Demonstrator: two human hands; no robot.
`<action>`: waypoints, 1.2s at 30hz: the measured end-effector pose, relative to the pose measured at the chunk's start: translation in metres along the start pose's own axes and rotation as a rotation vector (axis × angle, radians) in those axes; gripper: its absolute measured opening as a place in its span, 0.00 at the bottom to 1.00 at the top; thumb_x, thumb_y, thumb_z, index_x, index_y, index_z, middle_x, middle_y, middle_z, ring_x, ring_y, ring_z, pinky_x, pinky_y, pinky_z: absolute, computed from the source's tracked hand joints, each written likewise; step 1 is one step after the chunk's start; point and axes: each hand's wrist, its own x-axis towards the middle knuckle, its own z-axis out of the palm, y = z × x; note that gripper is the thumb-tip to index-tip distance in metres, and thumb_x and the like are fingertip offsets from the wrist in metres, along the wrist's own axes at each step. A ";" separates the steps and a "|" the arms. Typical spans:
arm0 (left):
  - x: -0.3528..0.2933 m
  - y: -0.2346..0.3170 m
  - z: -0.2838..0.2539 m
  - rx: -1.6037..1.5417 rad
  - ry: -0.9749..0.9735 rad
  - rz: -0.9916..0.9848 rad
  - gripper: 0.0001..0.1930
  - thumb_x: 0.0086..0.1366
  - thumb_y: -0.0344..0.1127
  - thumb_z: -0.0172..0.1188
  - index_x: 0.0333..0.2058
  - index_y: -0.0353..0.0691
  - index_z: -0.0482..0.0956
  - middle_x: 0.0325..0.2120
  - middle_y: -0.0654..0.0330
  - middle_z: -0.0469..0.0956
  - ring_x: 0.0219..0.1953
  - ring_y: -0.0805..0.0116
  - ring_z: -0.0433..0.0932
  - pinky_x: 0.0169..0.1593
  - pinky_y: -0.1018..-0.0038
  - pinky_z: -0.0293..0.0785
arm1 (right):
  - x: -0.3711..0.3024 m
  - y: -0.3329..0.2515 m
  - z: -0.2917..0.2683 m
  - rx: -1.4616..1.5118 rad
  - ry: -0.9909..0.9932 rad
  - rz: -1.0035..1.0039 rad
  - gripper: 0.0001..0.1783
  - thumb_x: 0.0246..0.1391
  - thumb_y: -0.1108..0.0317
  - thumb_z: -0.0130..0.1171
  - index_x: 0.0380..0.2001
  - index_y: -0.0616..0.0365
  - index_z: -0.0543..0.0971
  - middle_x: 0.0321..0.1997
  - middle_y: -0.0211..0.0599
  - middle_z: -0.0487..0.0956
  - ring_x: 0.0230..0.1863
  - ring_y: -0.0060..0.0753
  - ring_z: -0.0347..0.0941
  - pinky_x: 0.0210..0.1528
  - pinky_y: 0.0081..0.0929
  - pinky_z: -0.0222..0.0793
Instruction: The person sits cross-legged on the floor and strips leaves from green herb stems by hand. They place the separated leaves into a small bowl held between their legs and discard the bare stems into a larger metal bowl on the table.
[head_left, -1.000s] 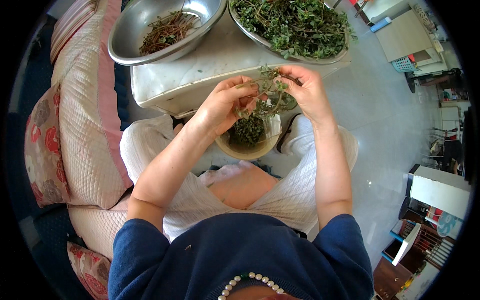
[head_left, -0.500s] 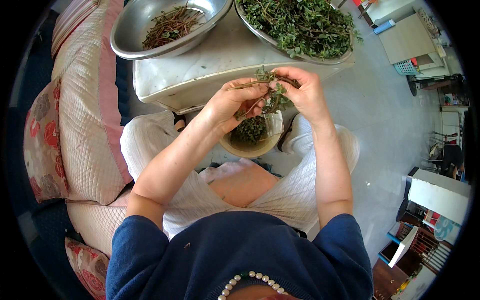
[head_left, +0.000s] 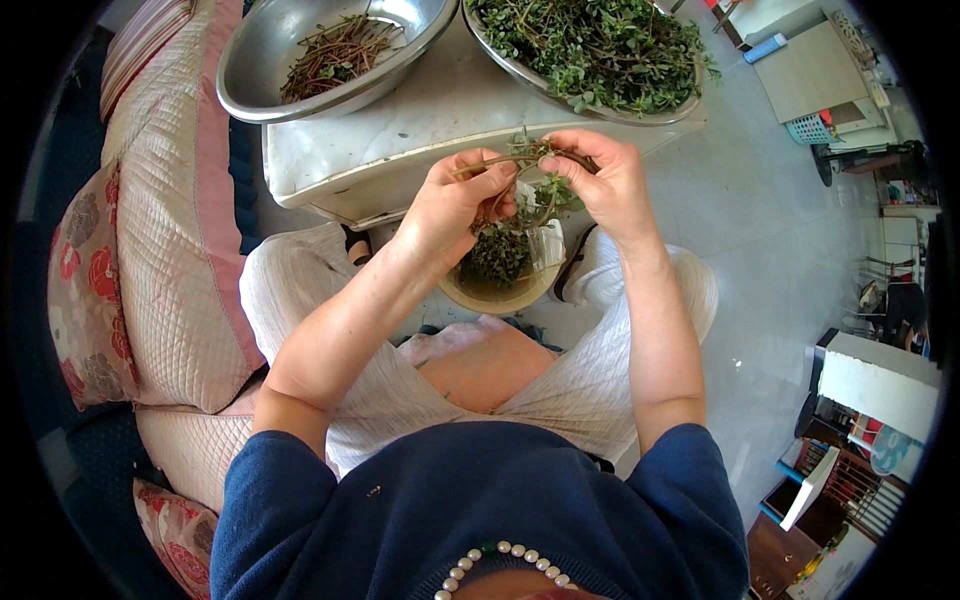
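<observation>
Between my two hands stretches a leafy plant stem [head_left: 556, 192], brownish-red with small green leaves. My left hand [head_left: 458, 196] pinches one stretch of it between thumb and fingers. At the leafy part, my right hand [head_left: 602, 180] grips it, also between thumb and fingertips. Below the hands, between my knees, stands a pale round bucket [head_left: 505, 298] with a heap of green leaves [head_left: 494, 258] inside. Beyond, at the right, a metal basin [head_left: 520, 70] is heaped with leafy green stems [head_left: 600, 50]. The far left metal basin [head_left: 240, 85] holds bare reddish stems [head_left: 335, 58].
Both basins rest on a low white table [head_left: 350, 150] just past my hands. On the left is a sofa with a quilted cover [head_left: 165, 230] and floral cushions [head_left: 90, 280]. Shelves and a white box [head_left: 880, 385] stand at the far right on the grey floor [head_left: 770, 260].
My left hand has shifted slightly left and its fingers have drawn up around the stem. The right hand stays nearly in place, still gripping the leafy part.
</observation>
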 end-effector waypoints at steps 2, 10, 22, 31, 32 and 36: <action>-0.004 0.003 0.006 0.044 0.083 0.032 0.04 0.63 0.31 0.56 0.31 0.36 0.74 0.22 0.65 0.74 0.23 0.76 0.72 0.28 0.80 0.69 | 0.000 0.001 0.000 -0.026 0.006 -0.049 0.09 0.51 0.75 0.61 0.37 0.66 0.79 0.30 0.27 0.80 0.31 0.13 0.70 0.32 0.14 0.67; -0.011 0.006 -0.004 0.107 0.002 -0.052 0.06 0.66 0.33 0.52 0.33 0.36 0.74 0.27 0.64 0.74 0.27 0.77 0.72 0.28 0.78 0.72 | 0.003 0.011 -0.023 0.112 0.085 -0.043 0.09 0.52 0.76 0.60 0.38 0.67 0.78 0.31 0.29 0.80 0.32 0.15 0.71 0.34 0.15 0.67; -0.017 0.014 -0.005 0.252 -0.233 -0.134 0.07 0.64 0.32 0.54 0.35 0.34 0.75 0.31 0.63 0.75 0.23 0.81 0.66 0.23 0.85 0.58 | 0.005 0.012 -0.031 0.020 0.035 0.040 0.10 0.52 0.77 0.59 0.39 0.67 0.77 0.33 0.30 0.79 0.33 0.18 0.72 0.38 0.16 0.67; -0.018 0.016 -0.003 0.514 -0.092 -0.020 0.03 0.58 0.26 0.53 0.30 0.36 0.75 0.23 0.68 0.70 0.20 0.84 0.61 0.23 0.85 0.55 | 0.004 0.013 -0.030 0.027 0.096 -0.038 0.06 0.51 0.76 0.60 0.34 0.66 0.79 0.27 0.24 0.78 0.26 0.10 0.67 0.27 0.12 0.61; -0.016 0.014 -0.005 0.524 -0.041 0.032 0.02 0.57 0.26 0.53 0.29 0.36 0.74 0.23 0.68 0.70 0.20 0.84 0.61 0.24 0.85 0.55 | 0.004 0.012 -0.029 0.024 0.091 -0.028 0.06 0.51 0.76 0.61 0.34 0.66 0.79 0.27 0.24 0.78 0.26 0.10 0.67 0.27 0.12 0.61; -0.015 0.009 -0.008 0.274 0.132 0.066 0.02 0.56 0.25 0.52 0.25 0.38 0.72 0.21 0.68 0.69 0.19 0.83 0.59 0.26 0.85 0.57 | 0.004 0.013 -0.029 0.000 0.113 -0.034 0.06 0.51 0.76 0.61 0.34 0.66 0.79 0.27 0.24 0.78 0.27 0.11 0.67 0.27 0.12 0.62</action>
